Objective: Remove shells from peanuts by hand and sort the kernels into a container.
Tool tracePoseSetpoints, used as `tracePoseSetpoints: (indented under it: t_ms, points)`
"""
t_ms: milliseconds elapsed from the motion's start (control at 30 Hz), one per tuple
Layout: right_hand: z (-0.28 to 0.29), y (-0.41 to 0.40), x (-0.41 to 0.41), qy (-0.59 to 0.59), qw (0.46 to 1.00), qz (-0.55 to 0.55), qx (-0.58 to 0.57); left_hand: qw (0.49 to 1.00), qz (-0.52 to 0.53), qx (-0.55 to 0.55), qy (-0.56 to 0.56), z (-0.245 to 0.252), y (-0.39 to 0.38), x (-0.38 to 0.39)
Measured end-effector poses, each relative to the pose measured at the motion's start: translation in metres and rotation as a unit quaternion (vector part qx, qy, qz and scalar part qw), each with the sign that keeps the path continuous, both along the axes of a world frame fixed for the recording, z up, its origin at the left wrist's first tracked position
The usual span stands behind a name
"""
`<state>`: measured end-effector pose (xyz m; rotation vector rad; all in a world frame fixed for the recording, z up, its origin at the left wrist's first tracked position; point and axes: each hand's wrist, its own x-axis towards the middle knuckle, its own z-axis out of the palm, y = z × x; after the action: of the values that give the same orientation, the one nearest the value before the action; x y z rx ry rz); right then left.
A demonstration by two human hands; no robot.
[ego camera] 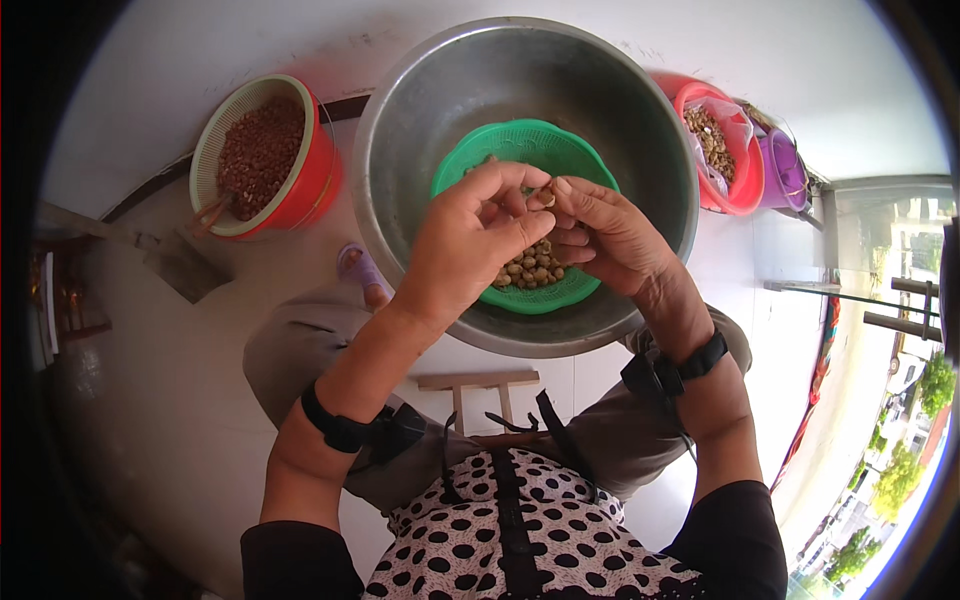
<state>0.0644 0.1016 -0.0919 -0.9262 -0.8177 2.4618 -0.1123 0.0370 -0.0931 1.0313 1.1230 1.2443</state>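
My right hand pinches a small peanut in its shell between thumb and fingertips. Close against it, my left hand has its index fingertip at the top of the nut, with the thumb lower and apart; whether it grips the nut too is hidden by the fingers. Both hands are above a green plastic colander, which holds unshelled peanuts. The colander rests inside a wide metal basin. My hands cover the colander's middle.
At left, a red bucket carries a pale basket of reddish shelled peanuts. A shovel lies nearby. Right of the basin are a lined pink bucket holding shells and a purple bucket. A wooden stool shows between my legs.
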Motion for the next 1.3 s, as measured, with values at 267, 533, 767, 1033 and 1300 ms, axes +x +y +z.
tracePoseSetpoints:
  t_ms: [267,533,767,1033,1300]
  points:
    - [0.003,-0.007,0.014,-0.017,0.998,-0.001,0.057,0.996,-0.002,0.046,0.070,0.003,0.006,0.018]
    - [0.008,-0.019,0.018,-0.049,0.994,-0.012,0.100,0.986,-0.039,0.114,0.117,0.004,0.004,0.017]
    - [0.017,-0.022,0.009,-0.058,0.993,-0.003,0.100,0.908,0.041,0.268,0.320,0.006,0.002,0.017]
    - [0.016,-0.026,-0.005,0.013,0.995,-0.053,0.085,0.965,0.036,0.187,0.178,0.004,0.004,0.008]
    - [0.015,-0.026,-0.005,0.089,0.993,-0.049,0.063,0.989,-0.025,0.040,-0.138,0.007,-0.002,0.004]
